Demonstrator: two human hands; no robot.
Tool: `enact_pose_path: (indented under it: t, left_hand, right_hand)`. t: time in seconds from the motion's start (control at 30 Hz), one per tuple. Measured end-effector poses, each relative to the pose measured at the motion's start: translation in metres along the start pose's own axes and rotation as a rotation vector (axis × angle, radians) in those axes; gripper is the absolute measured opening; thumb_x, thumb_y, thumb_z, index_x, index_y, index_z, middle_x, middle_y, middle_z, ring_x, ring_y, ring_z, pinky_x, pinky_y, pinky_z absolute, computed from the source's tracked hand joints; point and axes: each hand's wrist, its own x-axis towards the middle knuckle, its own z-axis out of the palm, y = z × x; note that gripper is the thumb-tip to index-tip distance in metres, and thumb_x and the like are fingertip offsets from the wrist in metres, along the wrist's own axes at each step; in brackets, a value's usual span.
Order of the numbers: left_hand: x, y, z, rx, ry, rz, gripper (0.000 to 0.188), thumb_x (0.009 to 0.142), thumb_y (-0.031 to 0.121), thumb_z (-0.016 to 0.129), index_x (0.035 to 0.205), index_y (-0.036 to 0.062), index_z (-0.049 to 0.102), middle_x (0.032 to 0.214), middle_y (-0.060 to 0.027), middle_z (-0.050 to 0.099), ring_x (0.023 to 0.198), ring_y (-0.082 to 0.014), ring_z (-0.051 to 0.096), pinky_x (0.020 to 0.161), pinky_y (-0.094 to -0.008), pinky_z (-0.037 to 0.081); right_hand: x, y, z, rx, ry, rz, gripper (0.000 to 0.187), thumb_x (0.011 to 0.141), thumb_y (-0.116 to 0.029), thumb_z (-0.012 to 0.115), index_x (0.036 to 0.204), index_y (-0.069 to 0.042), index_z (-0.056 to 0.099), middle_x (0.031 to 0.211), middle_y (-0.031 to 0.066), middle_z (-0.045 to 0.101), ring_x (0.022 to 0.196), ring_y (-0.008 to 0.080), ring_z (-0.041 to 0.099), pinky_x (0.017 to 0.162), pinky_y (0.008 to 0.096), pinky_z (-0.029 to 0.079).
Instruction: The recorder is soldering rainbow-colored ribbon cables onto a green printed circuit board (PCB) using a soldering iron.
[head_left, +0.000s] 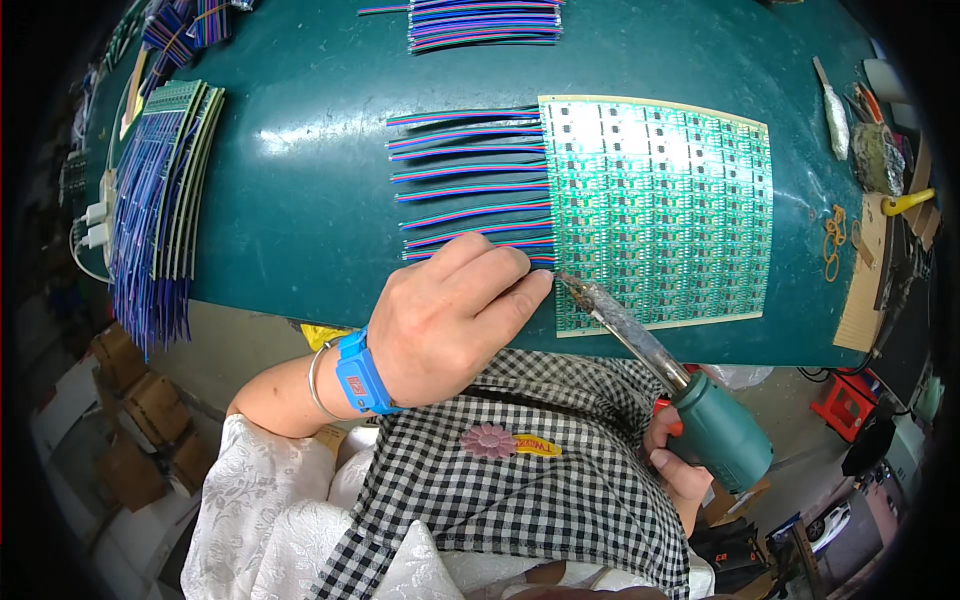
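At roughly six o'clock on the green circuit panel (660,210), right on its lower left edge, sits all the action. Left hand (450,320) curled down, fingertips (530,285) pinching and pressing a striped ribbon wire (480,240) flat against the board edge, presumably so the end stays put on its pad. Right hand (680,450) wrapped closed around the green handle of a soldering iron (650,350), tip angled up toward eleven o'clock and landing just beside those fingertips. Blue wrist strap (362,375) on the left wrist, likely for static. Rest of the ribbon wires fan out toward nine o'clock, attached along the same edge. Finished-looking panels stacked (165,190) way over at nine o'clock, spare wire bundle (485,22) at twelve. No real containers on the mat (300,150); cardboard boxes (140,400) on the floor at eight o'clock, contents not visible.
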Motion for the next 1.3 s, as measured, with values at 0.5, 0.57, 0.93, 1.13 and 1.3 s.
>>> enact_pose_path:
  t: [0.5,0.57,0.93,1.13,1.3]
  left_hand:
    - [0.0,-0.001,0.001,0.002,0.015,0.016,0.036,0.062,0.0,0.071,0.098,-0.0051,0.074,0.09,-0.0114,0.067,0.07,-0.0232,0.063,0.056,-0.0326,0.051]
    - [0.002,-0.002,0.004,-0.007,0.018,0.042,0.036,0.062,0.001,0.071,0.097,-0.0053,0.074,0.09,-0.0116,0.067,0.07,-0.0234,0.063,0.056,-0.0327,0.051]
    - [0.002,-0.001,0.0,0.007,0.011,0.029,0.038,0.06,0.001,0.071,0.097,-0.005,0.075,0.09,-0.011,0.067,0.071,-0.0236,0.063,0.056,-0.0329,0.051]
    - [0.002,-0.001,0.001,0.013,0.02,0.038,0.038,0.06,0.001,0.071,0.097,-0.0048,0.075,0.09,-0.0106,0.067,0.071,-0.0236,0.063,0.056,-0.0327,0.051]
    - [0.002,-0.001,0.003,0.017,0.023,0.048,0.036,0.061,0.0,0.072,0.097,-0.0049,0.075,0.09,-0.0105,0.067,0.071,-0.0231,0.063,0.055,-0.0323,0.051]
  right_hand:
    - [0.0,0.0,-0.003,-0.037,0.017,-0.021,0.054,0.073,-0.025,0.09,0.117,-0.002,0.069,0.106,0.0051,0.07,0.097,0.0227,0.065,0.092,0.0387,0.049]
    - [0.006,-0.023,0.013,0.08,0.074,-0.012,0.05,0.072,-0.022,0.087,0.112,0.0,0.066,0.095,0.0061,0.067,0.085,0.0208,0.062,0.082,0.036,0.049]
    - [0.015,-0.032,0.012,0.098,0.006,-0.07,0.039,0.075,-0.021,0.088,0.101,-0.001,0.067,0.081,0.0047,0.063,0.075,0.0188,0.06,0.073,0.0318,0.048]
    - [0.011,-0.022,0.011,0.034,0.02,-0.096,0.039,0.074,-0.021,0.087,0.101,0.0,0.067,0.084,0.0058,0.064,0.074,0.021,0.061,0.076,0.0333,0.048]
    - [0.02,-0.056,0.028,0.484,0.021,-0.006,0.056,0.073,-0.014,0.087,0.12,0.001,0.061,0.085,0.0055,0.059,0.074,0.0179,0.057,0.071,0.0296,0.047]
